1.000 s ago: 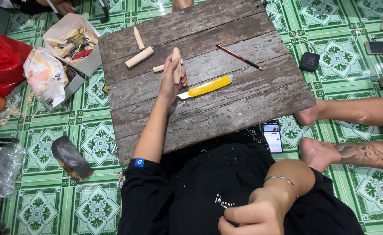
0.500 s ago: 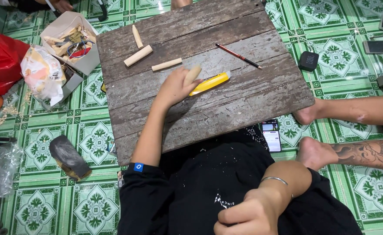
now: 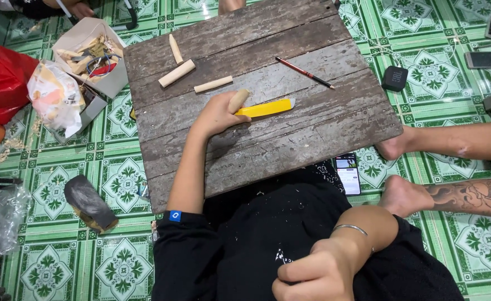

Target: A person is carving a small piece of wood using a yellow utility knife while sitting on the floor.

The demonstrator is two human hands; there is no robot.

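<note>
Green patterned floor tiles (image 3: 424, 61) under us, weathered wooden plank bench (image 3: 290, 139) in front. Our left hand (image 3: 218, 114) is out on the bench, fingers curled around a short wooden peg (image 3: 238, 101) that pokes up past the thumb. Just beside it, touching or nearly so, lies a yellow utility knife (image 3: 267, 107), blade end pointing right, away from our hand. Our right hand (image 3: 312, 276) sits well apart, down in the lap against black clothing, closed in a loose fist; we cannot tell if it holds anything. A silver bangle (image 3: 350, 228) is on that wrist. Further up the bench: three more wooden pegs (image 3: 177, 73) and a red pencil (image 3: 304, 72). A cardboard box (image 3: 89, 56) of scraps sits off the bench's left edge, and a phone (image 3: 347, 173) lies on the floor by someone else's bare feet (image 3: 401, 195).
</note>
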